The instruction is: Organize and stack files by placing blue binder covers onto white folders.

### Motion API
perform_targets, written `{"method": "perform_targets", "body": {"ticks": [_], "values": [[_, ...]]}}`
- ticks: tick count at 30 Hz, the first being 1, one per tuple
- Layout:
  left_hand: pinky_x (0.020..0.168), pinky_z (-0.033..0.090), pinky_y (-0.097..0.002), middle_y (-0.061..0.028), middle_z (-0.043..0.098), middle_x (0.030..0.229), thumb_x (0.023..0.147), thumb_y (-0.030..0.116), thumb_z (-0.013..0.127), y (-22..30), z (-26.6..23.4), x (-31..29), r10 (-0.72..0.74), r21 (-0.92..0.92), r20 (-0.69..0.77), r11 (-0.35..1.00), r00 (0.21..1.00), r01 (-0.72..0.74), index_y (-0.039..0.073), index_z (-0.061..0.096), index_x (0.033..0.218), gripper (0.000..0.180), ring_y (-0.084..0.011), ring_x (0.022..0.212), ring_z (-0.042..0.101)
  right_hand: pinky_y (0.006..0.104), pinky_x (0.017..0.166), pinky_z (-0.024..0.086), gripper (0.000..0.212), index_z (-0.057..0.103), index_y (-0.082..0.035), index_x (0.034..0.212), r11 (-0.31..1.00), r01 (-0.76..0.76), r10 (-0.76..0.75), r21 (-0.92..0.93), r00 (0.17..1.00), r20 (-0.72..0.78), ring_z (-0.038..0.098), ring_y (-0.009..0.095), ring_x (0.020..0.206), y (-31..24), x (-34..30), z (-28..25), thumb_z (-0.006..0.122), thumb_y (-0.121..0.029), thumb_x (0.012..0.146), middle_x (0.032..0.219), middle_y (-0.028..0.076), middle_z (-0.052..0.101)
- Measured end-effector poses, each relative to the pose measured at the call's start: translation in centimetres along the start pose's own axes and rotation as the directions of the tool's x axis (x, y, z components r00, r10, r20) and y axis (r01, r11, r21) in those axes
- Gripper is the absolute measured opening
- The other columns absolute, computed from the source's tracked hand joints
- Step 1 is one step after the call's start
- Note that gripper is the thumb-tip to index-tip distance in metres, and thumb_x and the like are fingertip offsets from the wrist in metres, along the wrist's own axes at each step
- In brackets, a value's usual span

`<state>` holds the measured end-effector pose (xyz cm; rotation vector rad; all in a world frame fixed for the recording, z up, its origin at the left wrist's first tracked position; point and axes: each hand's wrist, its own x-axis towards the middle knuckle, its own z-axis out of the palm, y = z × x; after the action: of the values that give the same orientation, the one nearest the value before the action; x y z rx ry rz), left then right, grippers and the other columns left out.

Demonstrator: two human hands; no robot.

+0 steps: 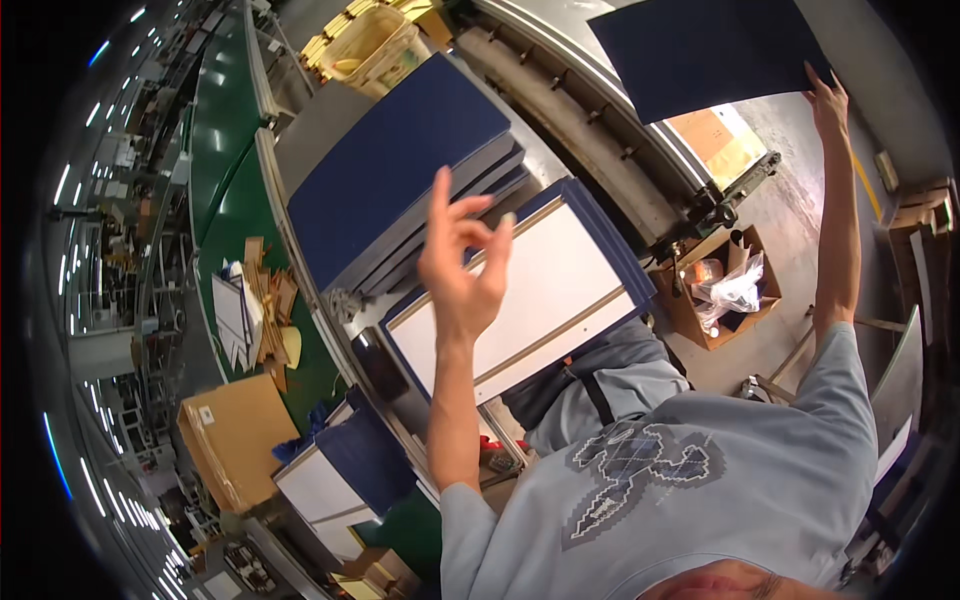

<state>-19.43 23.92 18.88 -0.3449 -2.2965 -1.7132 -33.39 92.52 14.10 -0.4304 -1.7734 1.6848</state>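
Note:
In front of me, my left hand [465,258] is raised over a white panel with dark blue borders [535,285] and two brown strips across it. The index finger is stretched out, the others are bent, and I see nothing held in them. Out at the upper right, my right hand [828,98] grips a large dark navy sheet [715,50] by its near right corner. Beyond my left hand lies a thick stack of navy covers [400,165] with grey edges. A dark cylindrical object [378,362] lies beside the white panel's left edge.
A roller machine [590,110] runs along the far side. Below it stands a cardboard box [715,320] with plastic bags. On the left are a green conveyor [222,110], cardboard scraps [265,305], a closed carton [225,440] and more blue-and-white panels [325,485]. A yellowish bin [370,50] sits at the back.

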Motion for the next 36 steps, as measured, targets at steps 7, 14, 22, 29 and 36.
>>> {"method": "perform_targets", "body": {"ticks": [7, 14, 22, 29, 36], "values": [[0.106, 0.053, -0.0417, -0.02, 0.078, 0.125, 0.091, 0.033, 0.079, -8.9, 19.1, 10.7, -0.449, 0.115, 0.377, 0.891, 0.81, 0.44, -0.007, 0.037, 0.164, 0.093, -0.0385, 0.113, 0.074, 0.0315, 0.094, 0.059, 0.042, 0.07, -0.007, 0.14, 0.955, -0.178, 0.166, -0.238, 0.984, -0.069, 0.074, 0.014, 0.107, 8.7, 5.4, -8.2, 0.078, -0.024, 0.103, 0.126, 0.003, 0.077], [0.068, 0.06, -0.0366, -0.024, 0.07, 0.127, 0.087, 0.018, 0.067, -16.7, 27.1, 12.5, -0.681, 0.309, 0.124, 0.718, 0.722, 0.624, -0.001, 0.036, 0.167, 0.088, -0.0259, 0.088, 0.072, 0.033, 0.086, 0.058, 0.037, 0.073, -0.007, 0.131, 0.945, -0.224, 0.259, -0.238, 0.958, 0.126, 0.074, 0.014, 0.1, 12.2, 5.7, -4.0, 0.08, -0.027, 0.101, 0.116, 0.003, 0.078], [0.115, 0.051, -0.0409, -0.033, 0.053, 0.156, 0.084, 0.021, 0.065, -14.1, 27.8, 12.0, -0.816, 0.227, 0.074, 0.573, 0.573, 0.788, -0.008, 0.041, 0.161, 0.086, -0.0425, 0.138, 0.061, 0.0313, 0.087, 0.063, 0.038, 0.073, 0.0, 0.123, 0.903, -0.341, 0.415, -0.261, 0.849, 0.328, 0.076, 0.015, 0.095, 12.5, 1.4, 2.5, 0.078, -0.031, 0.102, 0.112, 0.007, 0.078], [0.112, 0.052, -0.0451, -0.0298, 0.066, 0.139, 0.081, 0.013, 0.08, -7.9, 25.0, 10.1, -0.577, 0.247, -0.18, 0.758, 0.797, 0.604, -0.011, 0.041, 0.157, 0.089, -0.0423, 0.127, 0.067, 0.0291, 0.083, 0.061, 0.041, 0.077, -0.005, 0.122, 0.874, -0.149, 0.379, -0.462, 0.804, 0.458, 0.071, 0.01, 0.089, 9.0, -3.3, 5.3, 0.076, -0.041, 0.103, 0.104, 0.001, 0.077], [0.097, 0.057, -0.0458, -0.0275, 0.075, 0.103, 0.081, 0.002, 0.074, -1.9, 19.6, 11.1, -0.374, 0.208, -0.093, 0.899, 0.923, 0.386, -0.02, 0.037, 0.154, 0.084, -0.043, 0.097, 0.076, 0.0458, 0.097, 0.061, 0.052, 0.073, -0.007, 0.138, 0.56, 0.504, -0.092, -0.658, 0.827, 0.554, 0.075, 0.033, 0.115, 5.6, -10.4, 9.7, 0.073, -0.045, 0.103, 0.129, 0.02, 0.076]]}}
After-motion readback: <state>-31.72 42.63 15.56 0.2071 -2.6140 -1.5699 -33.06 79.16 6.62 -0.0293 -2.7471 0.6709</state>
